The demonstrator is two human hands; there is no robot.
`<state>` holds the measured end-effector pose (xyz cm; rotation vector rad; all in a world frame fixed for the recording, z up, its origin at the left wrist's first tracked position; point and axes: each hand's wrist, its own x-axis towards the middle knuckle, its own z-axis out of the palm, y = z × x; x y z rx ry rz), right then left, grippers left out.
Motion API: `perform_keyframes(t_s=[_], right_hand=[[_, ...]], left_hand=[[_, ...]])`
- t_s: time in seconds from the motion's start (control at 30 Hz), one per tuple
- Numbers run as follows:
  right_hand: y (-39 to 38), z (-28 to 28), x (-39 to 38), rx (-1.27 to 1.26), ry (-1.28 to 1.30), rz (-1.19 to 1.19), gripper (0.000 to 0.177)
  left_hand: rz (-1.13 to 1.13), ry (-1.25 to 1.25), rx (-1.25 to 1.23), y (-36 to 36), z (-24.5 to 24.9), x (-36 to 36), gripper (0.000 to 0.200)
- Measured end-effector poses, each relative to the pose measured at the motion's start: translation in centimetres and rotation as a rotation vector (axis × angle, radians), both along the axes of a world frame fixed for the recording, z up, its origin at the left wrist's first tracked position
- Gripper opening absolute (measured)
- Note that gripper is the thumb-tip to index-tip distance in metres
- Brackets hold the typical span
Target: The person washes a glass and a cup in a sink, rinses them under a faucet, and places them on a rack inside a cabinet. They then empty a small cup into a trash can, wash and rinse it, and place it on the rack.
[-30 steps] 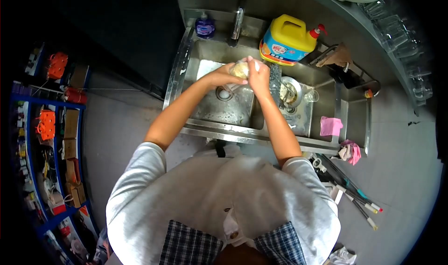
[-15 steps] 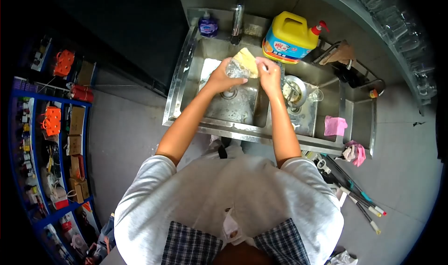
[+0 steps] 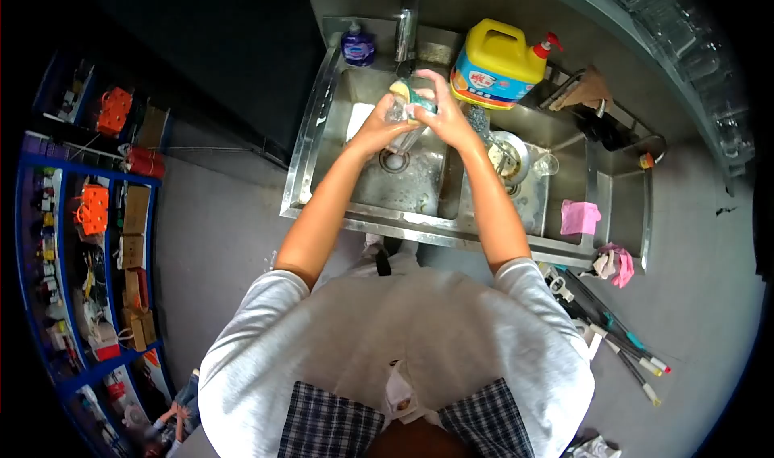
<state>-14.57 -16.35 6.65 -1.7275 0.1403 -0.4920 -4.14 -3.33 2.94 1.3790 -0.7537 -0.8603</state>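
Note:
Over the left basin of the steel sink (image 3: 322,168), my left hand (image 3: 373,131) is closed around a clear drinking glass (image 3: 405,140), which is tilted. My right hand (image 3: 448,121) grips a yellow and green sponge (image 3: 421,102) and presses it at the glass's upper end. Fingers of both hands partly cover the glass and the sponge. Just behind the hands stands the faucet (image 3: 407,35). In the middle basin, a round metal bowl (image 3: 520,153) holds items I cannot make out, with another clear glass (image 3: 547,164) beside it.
A purple soap bottle (image 3: 358,47) and a yellow detergent jug (image 3: 501,67) stand behind the sink. Pink cloths (image 3: 580,218) lie at the right. Glasses (image 3: 685,39) line a shelf above. Poles (image 3: 617,329) lie on the floor. Blue shelving (image 3: 89,168) and another person (image 3: 173,418) are at left.
The sponge has turned from its broad yellow face to show green. My right hand has moved left, closer to my left hand, its fingers now over the sponge and glass.

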Motion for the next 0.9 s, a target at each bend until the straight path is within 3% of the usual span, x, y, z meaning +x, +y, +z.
perform_keyframes(t_s=[0.03,0.13,0.17,0.23,0.27,0.3,0.37,0.43,0.5,0.57,0.63,0.67,0.77,0.83,0.9], right_hand=[[0.4,-0.3,0.2,0.032,-0.052,-0.018,0.044],[0.3,-1.6,1.1,0.599,-0.105,-0.033,0.049],[0.4,-1.9,0.8,0.869,-0.184,-0.234,0.044],[0.9,-1.0,-0.4,0.813,-0.355,-0.178,0.046],[1.1,-1.8,-0.4,0.432,-0.287,-0.381,0.048],[3.7,0.8,-1.8,0.168,-0.120,-0.385,0.053],[5.9,-2.9,-0.9,-0.535,-0.150,-0.404,0.057],[5.3,-3.2,-0.4,-0.485,-0.120,-0.459,0.055],[2.9,-3.1,0.5,0.238,-0.072,-0.329,0.054],[3.3,-4.0,0.3,-0.025,-0.065,-0.466,0.052],[4.9,-3.5,-1.3,-0.621,-0.143,-0.529,0.053],[4.7,-3.7,-1.8,-0.534,-0.140,-0.450,0.054],[3.0,-3.8,-0.5,0.320,-0.131,-0.420,0.054],[4.1,-3.1,-0.2,-0.275,-0.005,-0.522,0.053],[4.8,-2.2,-1.2,-0.900,-0.102,-0.293,0.053]], left_hand=[[-0.029,0.077,0.034,0.5,0.1,0.2,0.064],[-0.094,0.108,-0.095,1.2,-1.2,1.0,0.064],[-0.107,0.124,-0.103,1.6,-1.2,1.0,0.062],[-0.031,0.464,-0.061,2.3,-0.8,0.7,0.047],[0.038,0.559,-0.057,2.2,-1.0,0.6,0.045],[0.106,0.652,-0.059,1.4,-1.2,0.7,0.045],[0.187,0.749,-0.169,-0.7,-2.3,-0.2,0.038],[0.242,0.702,-0.238,-2.1,-1.8,-1.4,0.034],[0.337,0.702,-0.156,-2.5,-0.2,-3.1,0.029],[0.216,0.775,-0.252,-2.6,-1.0,-2.6,0.029],[0.216,0.770,-0.262,-3.2,-2.5,-1.6,0.028],[0.193,0.738,-0.286,-3.1,-3.0,-1.5,0.028],[0.146,0.711,-0.256,-3.1,-3.7,-2.8,0.039],[0.100,0.900,-0.276,-2.9,-2.6,-2.7,0.034],[0.275,0.650,-0.175,-2.2,-1.2,-3.5,0.035]])
